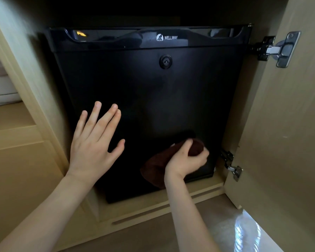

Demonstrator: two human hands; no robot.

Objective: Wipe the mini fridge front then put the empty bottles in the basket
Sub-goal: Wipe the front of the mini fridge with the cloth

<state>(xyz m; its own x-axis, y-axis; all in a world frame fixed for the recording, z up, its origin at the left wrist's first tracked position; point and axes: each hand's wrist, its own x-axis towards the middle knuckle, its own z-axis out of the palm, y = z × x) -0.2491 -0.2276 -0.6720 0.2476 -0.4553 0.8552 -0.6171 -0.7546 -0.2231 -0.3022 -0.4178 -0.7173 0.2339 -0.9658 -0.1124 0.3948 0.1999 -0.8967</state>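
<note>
A black mini fridge [153, 91] with a round lock and a white logo on its top band stands inside a light wooden cabinet. My left hand [95, 142] lies flat on the lower left of the fridge door, fingers straight and spread. My right hand [186, 158] grips a dark brown cloth [156, 165] and holds it against the lower right of the door. Part of the cloth hangs down below the hand. No bottles and no basket are in view.
The cabinet door [284, 133] stands open at the right on two metal hinges [275, 50]. A wooden sill [153, 210] runs under the fridge. White dishes [2, 93] sit on a shelf at the left. Floor with a bright reflection [244, 231] shows at bottom right.
</note>
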